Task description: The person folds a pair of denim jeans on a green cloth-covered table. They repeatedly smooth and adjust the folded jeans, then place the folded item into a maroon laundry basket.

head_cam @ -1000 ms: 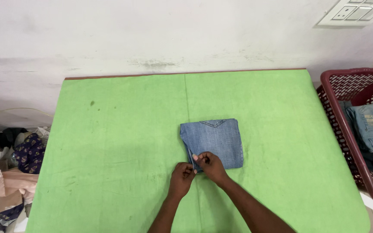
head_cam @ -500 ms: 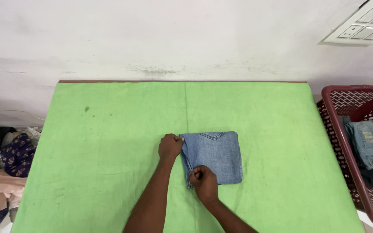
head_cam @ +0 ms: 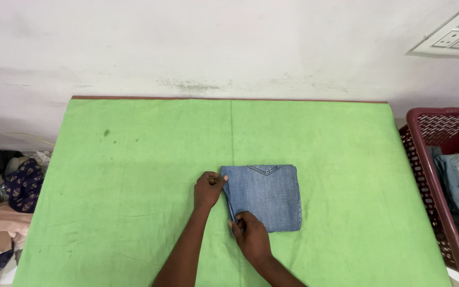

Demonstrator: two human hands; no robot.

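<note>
Both my hands sit on the left edge of the folded blue jeans, which lie square in the middle of the green surface. My left hand pinches the far corner; my right hand pinches the near one. I'd judge denim like this thick, fairly heavy, soft but not slippery, so the stacked edge is the place to grip. Both forearms reach forward, wrists low, knuckles up.
</note>
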